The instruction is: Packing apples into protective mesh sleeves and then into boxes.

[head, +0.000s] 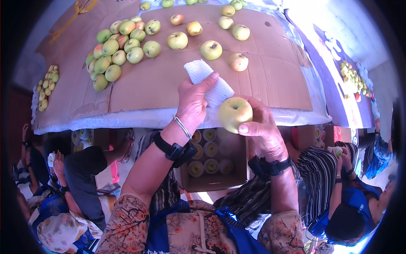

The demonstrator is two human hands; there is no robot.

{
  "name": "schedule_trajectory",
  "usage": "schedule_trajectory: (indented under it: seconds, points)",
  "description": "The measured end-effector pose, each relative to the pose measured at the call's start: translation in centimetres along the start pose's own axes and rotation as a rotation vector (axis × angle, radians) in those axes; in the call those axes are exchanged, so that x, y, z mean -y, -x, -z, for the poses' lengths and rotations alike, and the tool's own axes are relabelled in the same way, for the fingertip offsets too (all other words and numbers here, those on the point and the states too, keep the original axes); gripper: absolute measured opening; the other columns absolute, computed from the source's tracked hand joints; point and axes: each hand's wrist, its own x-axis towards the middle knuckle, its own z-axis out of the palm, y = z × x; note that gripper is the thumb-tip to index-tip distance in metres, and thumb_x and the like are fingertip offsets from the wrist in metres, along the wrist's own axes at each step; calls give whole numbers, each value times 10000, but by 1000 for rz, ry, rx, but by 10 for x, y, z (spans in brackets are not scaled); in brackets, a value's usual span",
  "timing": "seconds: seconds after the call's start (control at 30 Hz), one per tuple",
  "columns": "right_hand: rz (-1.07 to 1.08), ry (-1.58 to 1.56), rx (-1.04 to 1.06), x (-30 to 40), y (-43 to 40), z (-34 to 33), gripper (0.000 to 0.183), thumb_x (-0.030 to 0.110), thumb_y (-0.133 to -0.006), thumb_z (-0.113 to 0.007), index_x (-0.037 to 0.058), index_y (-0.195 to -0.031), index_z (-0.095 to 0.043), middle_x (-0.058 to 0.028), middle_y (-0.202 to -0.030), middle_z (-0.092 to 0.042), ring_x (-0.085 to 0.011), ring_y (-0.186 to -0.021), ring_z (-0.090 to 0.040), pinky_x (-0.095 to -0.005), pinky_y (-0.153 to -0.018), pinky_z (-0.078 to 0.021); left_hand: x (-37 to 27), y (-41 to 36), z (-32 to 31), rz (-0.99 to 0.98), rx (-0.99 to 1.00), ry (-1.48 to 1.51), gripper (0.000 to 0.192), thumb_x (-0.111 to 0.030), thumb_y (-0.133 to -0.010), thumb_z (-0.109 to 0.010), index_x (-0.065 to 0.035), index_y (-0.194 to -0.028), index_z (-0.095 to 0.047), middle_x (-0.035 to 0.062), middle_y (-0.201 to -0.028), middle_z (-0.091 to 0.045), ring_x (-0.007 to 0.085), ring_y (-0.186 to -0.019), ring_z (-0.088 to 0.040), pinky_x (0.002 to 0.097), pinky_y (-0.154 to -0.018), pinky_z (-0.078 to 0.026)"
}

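Note:
My left hand [195,98] pinches a white foam net sleeve [219,90] between thumb and fingers; the sleeve lies flattened and slants down to the right. In my right hand [263,123] is a yellow-green apple [235,115], its stem hollow facing up, gripped from the right side. The apple is just below the sleeve's lower end, and I cannot tell whether they touch. Both hands are over the front edge of a cardboard-covered table [152,95]. Beyond them, loose apples are spread out, the nearest being a blemished apple [238,61] and a larger yellow one [211,50].
A heap of apples [111,47] sits at the left of the table. Below the table edge, between my knees, a cardboard box [215,184] holds several foam-sleeved apples [210,149]. Co-workers sit close on the left [63,203] and right [345,203]. Another table [342,85] bears more apples.

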Motion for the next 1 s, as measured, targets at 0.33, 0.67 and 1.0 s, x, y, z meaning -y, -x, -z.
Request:
schedule_trajectory:
  seconds: [0.33, 0.67, 1.0]
  points:
    - [105, -3, -50, 3, -2, 18, 803, 259, -647, -878, -69, -1304, -553, -121, -1163, -662, -217, -1087, -623, -347, -1009, -457, -16, 12, -6, -1021, -191, -861, 422, -129, -867, -764, 8, -1223, -584, 74, -1069, -688, 209, -1038, -662, 363, -919, -512]
    - [145, -76, 69, 3, -6, 31, 913, 289, -627, -878, -92, -1366, -502, -152, -1213, -649, -241, -1114, -630, -356, -1024, -465, -15, 29, -3, -493, 403, -780, 434, -39, -842, -706, -10, -1258, -586, 99, -1116, -687, 191, -1032, -664, 346, -921, -526]
    - [116, -185, 54, -2, -8, 32, 935, 279, -635, -880, -104, -1389, -481, -169, -1247, -641, -250, -1150, -624, -376, -1044, -460, -13, 34, -5, -663, 362, -967, 458, 99, -830, -617, 4, -1278, -596, 87, -1053, -703, 142, -928, -677, 287, -831, -544]
